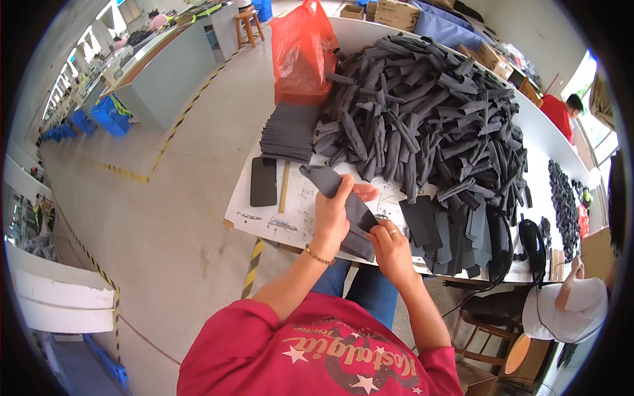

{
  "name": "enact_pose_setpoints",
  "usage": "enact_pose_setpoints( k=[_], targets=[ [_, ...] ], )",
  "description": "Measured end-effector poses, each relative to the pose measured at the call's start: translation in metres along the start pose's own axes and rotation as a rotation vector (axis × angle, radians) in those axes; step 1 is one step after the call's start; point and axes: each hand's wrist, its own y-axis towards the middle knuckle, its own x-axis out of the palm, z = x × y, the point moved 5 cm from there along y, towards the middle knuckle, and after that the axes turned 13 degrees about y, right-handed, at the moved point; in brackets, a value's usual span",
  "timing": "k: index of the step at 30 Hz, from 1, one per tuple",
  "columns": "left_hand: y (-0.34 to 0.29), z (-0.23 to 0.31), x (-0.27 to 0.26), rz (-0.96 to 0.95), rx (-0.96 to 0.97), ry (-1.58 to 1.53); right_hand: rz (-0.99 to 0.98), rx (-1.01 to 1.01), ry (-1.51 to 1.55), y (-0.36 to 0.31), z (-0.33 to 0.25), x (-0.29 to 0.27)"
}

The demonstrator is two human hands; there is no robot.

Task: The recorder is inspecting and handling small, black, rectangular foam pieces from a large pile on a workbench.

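Note:
A dark grey fabric tube [319, 179] is held in front of me at the table's near edge, slanting from upper left to lower right. My left hand [335, 210] wraps round its middle with the thumb on top. At its lower right end, my right hand [391, 249], with a ring on one finger, pinches the cloth. Part of the piece hangs below, between my hands. Beyond them a large heap of similar dark tubes [422, 112] covers much of the white table [254, 228]. Flat dark grey panels [422, 221] lie to the right of my right hand.
Left of the heap are a neat stack of flat dark pieces [288, 135], a black phone [263, 183], a wooden stick [284, 188] and a red plastic bag [304, 56]. Black bundles [531, 247] lie at right, near a co-worker in a white shirt [574, 307].

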Motion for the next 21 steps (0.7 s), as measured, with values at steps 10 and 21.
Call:
enact_pose_setpoints(
  k=[10, 21],
  targets=[
    [0.004, -0.007, 0.001, 0.126, -0.128, -0.05, 0.073, -0.112, -0.116, -0.012, -0.001, -0.008],
    [-0.018, -0.023, 0.004, 0.066, -0.166, -0.065, -0.005, 0.019, 0.078, 0.002, 0.005, 0.002]
  ],
)
